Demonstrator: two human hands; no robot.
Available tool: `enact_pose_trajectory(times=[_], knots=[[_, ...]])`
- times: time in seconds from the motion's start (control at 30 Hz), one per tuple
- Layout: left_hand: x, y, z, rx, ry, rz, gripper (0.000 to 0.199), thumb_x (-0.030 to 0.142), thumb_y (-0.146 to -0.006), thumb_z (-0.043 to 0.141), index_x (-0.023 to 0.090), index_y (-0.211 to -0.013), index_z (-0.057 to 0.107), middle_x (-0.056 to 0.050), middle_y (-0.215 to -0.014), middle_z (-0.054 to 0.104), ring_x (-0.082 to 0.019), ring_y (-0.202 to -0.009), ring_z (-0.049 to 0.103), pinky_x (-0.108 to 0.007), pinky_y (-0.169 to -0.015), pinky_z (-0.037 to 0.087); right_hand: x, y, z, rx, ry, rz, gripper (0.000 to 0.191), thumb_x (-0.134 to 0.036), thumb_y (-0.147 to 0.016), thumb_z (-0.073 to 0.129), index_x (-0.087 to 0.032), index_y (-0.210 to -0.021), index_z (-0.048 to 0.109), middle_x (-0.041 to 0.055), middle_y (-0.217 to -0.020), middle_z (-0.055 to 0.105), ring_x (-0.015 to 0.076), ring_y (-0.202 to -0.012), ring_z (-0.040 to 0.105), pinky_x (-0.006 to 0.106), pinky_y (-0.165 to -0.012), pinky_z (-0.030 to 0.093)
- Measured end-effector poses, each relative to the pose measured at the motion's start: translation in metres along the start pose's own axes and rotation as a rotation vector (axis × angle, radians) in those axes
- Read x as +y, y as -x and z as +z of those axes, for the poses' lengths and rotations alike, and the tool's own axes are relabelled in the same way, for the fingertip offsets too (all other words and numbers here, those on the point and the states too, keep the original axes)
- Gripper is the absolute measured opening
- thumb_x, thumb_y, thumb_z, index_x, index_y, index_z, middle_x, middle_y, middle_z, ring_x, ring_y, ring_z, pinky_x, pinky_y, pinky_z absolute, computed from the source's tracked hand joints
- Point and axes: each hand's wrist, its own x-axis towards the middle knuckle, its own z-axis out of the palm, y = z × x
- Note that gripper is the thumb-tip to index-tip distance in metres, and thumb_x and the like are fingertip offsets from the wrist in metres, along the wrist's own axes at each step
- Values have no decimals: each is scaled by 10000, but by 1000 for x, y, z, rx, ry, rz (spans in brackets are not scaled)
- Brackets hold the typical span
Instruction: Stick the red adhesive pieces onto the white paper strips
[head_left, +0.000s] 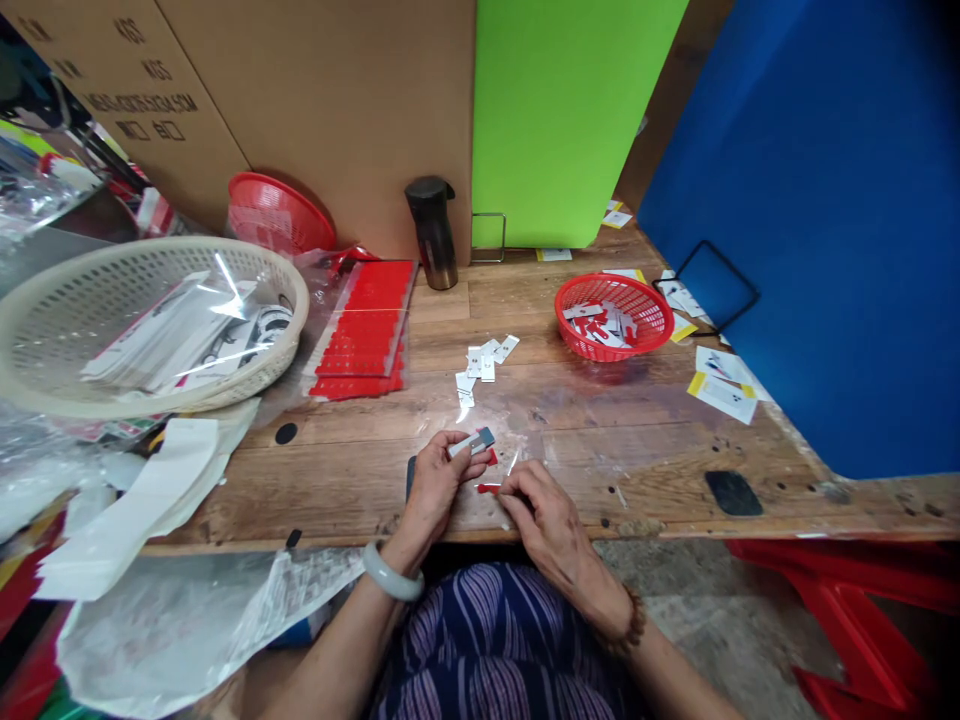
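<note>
My left hand [439,482] grips a small flat light-coloured piece with a dark grey end [474,442], held between thumb and fingers. A bit of red shows under its fingertips. Close by on the right, my right hand [546,510] has thumb and forefinger pinched together at the end of a small red strip [487,489]. Some shiny clear film seems to lie between the hands. Beyond them, several small white cards [487,362] with dark marks are scattered on the wooden table [525,420].
A red basket [649,345] holds red and white pieces. Red sheets [371,315] lie left of a dark tumbler [433,235]. The large cream basket [289,345] contains printed cards under plastic. Printed cards [724,395] lie by the blue panel [847,250]. A green panel [562,120] stands behind.
</note>
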Motion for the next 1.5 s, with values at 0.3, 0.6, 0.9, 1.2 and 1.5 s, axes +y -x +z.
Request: enact_pose_trajectory(times=[0.3,0.6,0.9,1.2,1.5], knots=[[4,0,-3,-60,26,-53,191,80,-777,610,106,-947,526,-129,-845,716,-167,-734,709,-205,-669,553,0,13,-13,-5,-200,61,52,-171,-858,495,-205,-819,505,17,-851,544,158,-827,524,278,-761,415],[18,40,-9,-137,58,-255,174,70,-772,613,89,-939,570,-127,-808,718,-171,-696,708,-239,-709,565,-7,3,-20,162,-193,201,105,-239,-808,556,-198,-714,535,-19,-691,565,133,-657,529,248,-641,417],[11,50,-8,-168,31,-283,211,122,-731,682,89,-917,588,-113,-782,719,-174,-669,707,-219,-651,565,-7,5,-11,59,-224,169,85,-168,-815,524,-198,-736,520,-31,-697,543,114,-654,513,228,-619,410],[11,51,-3,-167,-4,-281,242,149,-695,725,92,-894,600,-103,-766,717,-180,-670,708,-216,-635,567,-7,7,-11,69,-207,165,78,-158,-806,507,-196,-741,527,-27,-697,545,115,-646,512,225,-606,412],[8,49,-6,-185,-15,-281,191,111,-750,650,86,-929,590,-110,-768,720,-175,-676,708,-217,-656,566,-8,4,-12,67,-206,183,87,-147,-800,512,-194,-727,517,-34,-687,539,112,-642,508,222,-610,401]])
